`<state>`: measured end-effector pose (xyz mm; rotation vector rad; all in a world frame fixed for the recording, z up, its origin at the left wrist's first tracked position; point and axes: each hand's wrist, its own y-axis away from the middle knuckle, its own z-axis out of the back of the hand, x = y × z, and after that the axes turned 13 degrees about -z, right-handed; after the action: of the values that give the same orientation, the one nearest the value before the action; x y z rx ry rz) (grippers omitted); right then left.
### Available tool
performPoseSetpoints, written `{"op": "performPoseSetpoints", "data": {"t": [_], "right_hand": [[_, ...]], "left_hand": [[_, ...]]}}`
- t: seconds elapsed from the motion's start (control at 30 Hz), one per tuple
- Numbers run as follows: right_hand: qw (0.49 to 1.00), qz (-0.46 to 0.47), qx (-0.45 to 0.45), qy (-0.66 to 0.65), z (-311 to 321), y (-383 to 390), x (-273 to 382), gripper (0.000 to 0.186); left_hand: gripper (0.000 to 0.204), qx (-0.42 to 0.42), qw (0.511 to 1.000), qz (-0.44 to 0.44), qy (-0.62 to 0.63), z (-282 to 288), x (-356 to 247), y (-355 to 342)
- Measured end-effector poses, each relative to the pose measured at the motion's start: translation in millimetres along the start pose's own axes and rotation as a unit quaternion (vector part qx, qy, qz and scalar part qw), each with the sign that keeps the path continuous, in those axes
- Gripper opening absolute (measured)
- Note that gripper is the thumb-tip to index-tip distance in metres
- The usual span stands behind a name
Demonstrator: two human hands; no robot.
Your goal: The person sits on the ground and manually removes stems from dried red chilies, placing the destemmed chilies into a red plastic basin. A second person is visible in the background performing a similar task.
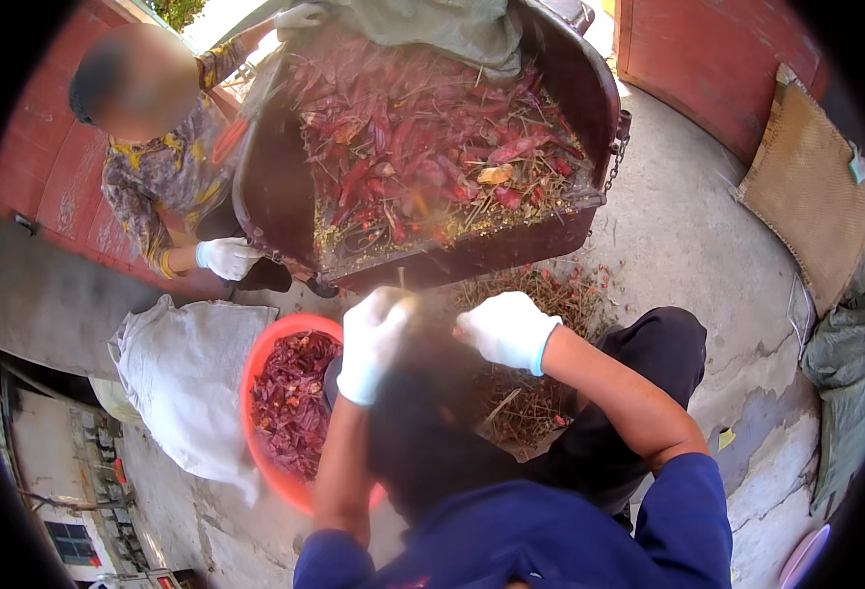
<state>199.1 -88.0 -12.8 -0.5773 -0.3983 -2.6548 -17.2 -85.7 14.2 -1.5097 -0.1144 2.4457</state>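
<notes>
My left hand (375, 334), in a white glove, is closed in a pinch in front of the cart. A thin pale stalk (402, 278) shows just above its fingertips; what the fingers hold is too blurred to name. To its right, my right hand (507, 329), also gloved, is closed with fingers curled toward the left hand; anything inside them is hidden. Dried red chili peppers (403, 147) with stems and seeds heap up in the dark red cart (452, 265) beyond my hands. Beside my left forearm stands an orange-red basin (253, 393) holding dark red peppers (295, 402).
Across at the left, a co-worker (172, 187) in white gloves leans at the cart's side. Stalk debris (525, 393) lies on the floor between my legs. A white sack (192, 378) rests left of the basin. Grey-green cloth (452, 29) drapes over the cart's far edge; a chain (613, 167) hangs at its right.
</notes>
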Motion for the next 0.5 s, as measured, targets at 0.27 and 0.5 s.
{"op": "performPoseSetpoints", "data": {"t": [0.27,0.5], "right_hand": [[0.838,-0.107,-0.002,-0.535,25.2,-15.0,-5.2,0.025],[0.768,-0.078,0.013,-0.636,14.0,-21.8,6.1,0.031]], "left_hand": [[0.057,-0.077,0.932,0.072,0.346,3.2,10.6,-18.3],[0.056,-0.139,0.821,0.141,0.536,-10.4,3.4,-24.4]]}}
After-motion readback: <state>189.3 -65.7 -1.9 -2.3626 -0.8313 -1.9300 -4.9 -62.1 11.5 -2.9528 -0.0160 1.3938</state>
